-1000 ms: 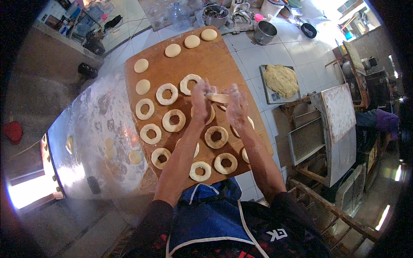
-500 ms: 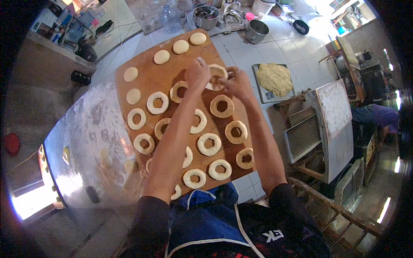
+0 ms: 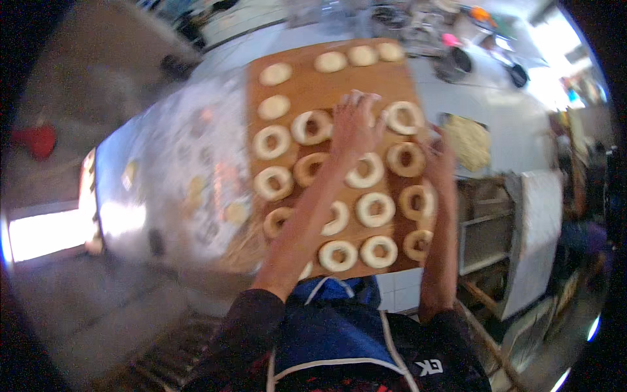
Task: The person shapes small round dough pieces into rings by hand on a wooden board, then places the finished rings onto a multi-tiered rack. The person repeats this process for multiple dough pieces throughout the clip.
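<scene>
The wooden board [image 3: 307, 88] holds several dough rings [image 3: 375, 210], with several round dough discs [image 3: 331, 61] along its back and left. My left hand [image 3: 358, 121] is over the back middle of the board, fingers apart and stretched forward, partly hiding a ring. A pale ring [image 3: 403, 119] lies just to its right. My right hand [image 3: 436, 147] is at the board's right edge beside the rings; its fingers are smeared by motion, and I cannot tell whether they hold anything. The whole picture is blurred.
A floury metal surface [image 3: 170, 130] adjoins the board's left. Beyond the right edge are a slab of dough [image 3: 467, 144] on a tray and a metal rack [image 3: 486, 235]. A person in purple [image 3: 584, 238] is at the far right. Pots [image 3: 450, 64] stand at the back.
The ring that was between my hands now lies on the board. My hands have separated, the right moving outward to the edge. The view has swung, shifting the board rightward in the picture.
</scene>
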The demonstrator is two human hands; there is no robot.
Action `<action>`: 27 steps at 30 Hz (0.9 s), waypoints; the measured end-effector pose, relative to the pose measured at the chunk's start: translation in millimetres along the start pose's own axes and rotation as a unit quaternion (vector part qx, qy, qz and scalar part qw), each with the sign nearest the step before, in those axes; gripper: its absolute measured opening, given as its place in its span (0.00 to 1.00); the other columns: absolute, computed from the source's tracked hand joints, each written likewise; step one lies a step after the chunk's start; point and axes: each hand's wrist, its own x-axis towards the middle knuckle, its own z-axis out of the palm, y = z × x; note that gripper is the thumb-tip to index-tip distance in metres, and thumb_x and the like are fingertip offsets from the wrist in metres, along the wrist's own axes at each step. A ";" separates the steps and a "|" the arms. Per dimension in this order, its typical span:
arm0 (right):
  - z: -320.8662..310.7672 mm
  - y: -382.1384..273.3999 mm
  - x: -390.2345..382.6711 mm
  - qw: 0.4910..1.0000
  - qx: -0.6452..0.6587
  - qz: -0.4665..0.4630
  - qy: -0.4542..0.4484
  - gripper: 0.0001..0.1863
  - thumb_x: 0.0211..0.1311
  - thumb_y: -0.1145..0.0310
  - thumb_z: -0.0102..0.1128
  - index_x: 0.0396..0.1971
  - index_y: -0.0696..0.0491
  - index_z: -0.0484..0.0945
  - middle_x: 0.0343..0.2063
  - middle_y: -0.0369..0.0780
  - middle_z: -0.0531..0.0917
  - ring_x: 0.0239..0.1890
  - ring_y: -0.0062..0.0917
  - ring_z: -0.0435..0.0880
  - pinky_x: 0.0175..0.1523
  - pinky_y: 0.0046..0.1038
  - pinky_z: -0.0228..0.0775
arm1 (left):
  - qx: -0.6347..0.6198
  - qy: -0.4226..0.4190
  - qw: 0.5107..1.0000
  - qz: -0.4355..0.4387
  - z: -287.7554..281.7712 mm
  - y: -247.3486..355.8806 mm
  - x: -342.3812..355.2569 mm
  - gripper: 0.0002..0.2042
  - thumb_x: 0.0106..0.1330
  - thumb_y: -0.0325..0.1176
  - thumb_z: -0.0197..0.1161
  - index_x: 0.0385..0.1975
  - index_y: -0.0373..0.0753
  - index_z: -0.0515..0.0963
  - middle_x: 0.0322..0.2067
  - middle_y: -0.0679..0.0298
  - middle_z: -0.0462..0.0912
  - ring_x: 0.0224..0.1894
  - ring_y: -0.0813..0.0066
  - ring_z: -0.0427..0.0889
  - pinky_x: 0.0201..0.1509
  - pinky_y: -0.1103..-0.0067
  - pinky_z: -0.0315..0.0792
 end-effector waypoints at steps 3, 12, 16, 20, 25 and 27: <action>-18.2 -7.9 -63.0 0.998 0.027 0.022 0.042 0.17 0.59 0.75 0.61 0.48 0.58 0.74 0.26 0.33 0.74 0.27 0.16 0.71 0.33 0.19 0.65 | 0.006 0.050 0.993 -0.106 -96.7 -30.0 -75.7 0.09 0.58 0.29 0.62 0.38 0.37 0.80 0.40 0.53 0.80 0.47 0.55 0.77 0.54 0.65 0.68; 28.0 -65.1 -168.8 0.997 0.054 0.062 -0.012 0.10 0.60 0.75 0.61 0.41 0.55 0.74 0.30 0.33 0.75 0.30 0.15 0.71 0.36 0.19 0.65 | 0.119 -0.167 0.894 -0.399 -279.7 -125.5 -224.2 0.15 0.51 0.38 0.72 0.37 0.39 0.82 0.39 0.56 0.83 0.44 0.56 0.79 0.53 0.64 0.69; 85.8 -121.1 -176.9 0.992 0.009 -0.049 -0.114 0.09 0.60 0.75 0.59 0.41 0.57 0.75 0.26 0.34 0.76 0.29 0.18 0.74 0.35 0.23 0.68 | 0.196 -0.165 0.910 -0.326 -265.4 -135.1 -227.0 0.17 0.49 0.39 0.73 0.36 0.38 0.80 0.38 0.56 0.83 0.43 0.54 0.80 0.49 0.64 0.70; 156.2 -165.7 -205.4 0.964 0.015 -0.061 -0.260 0.14 0.60 0.74 0.59 0.46 0.56 0.75 0.33 0.43 0.82 0.34 0.26 0.82 0.39 0.28 0.74 | 0.184 -0.156 0.930 -0.279 -254.7 -139.1 -230.6 0.17 0.51 0.34 0.71 0.38 0.37 0.76 0.36 0.53 0.81 0.40 0.52 0.81 0.45 0.62 0.71; 258.1 -180.2 -228.3 0.943 -0.051 -0.198 -0.263 0.20 0.60 0.72 0.62 0.52 0.60 0.75 0.41 0.45 0.82 0.41 0.27 0.83 0.46 0.28 0.75 | -0.228 -0.031 0.943 -0.240 -279.5 -133.0 -243.7 0.14 0.58 0.25 0.64 0.44 0.31 0.73 0.36 0.55 0.80 0.42 0.61 0.80 0.45 0.69 0.74; 278.9 -185.9 -236.0 0.945 0.009 -0.134 -0.298 0.19 0.59 0.71 0.63 0.50 0.62 0.75 0.41 0.44 0.83 0.42 0.25 0.83 0.48 0.27 0.75 | -0.326 -0.019 0.913 -0.244 -300.1 -126.7 -247.1 0.17 0.61 0.26 0.63 0.49 0.31 0.73 0.35 0.58 0.81 0.42 0.71 0.80 0.48 0.73 0.74</action>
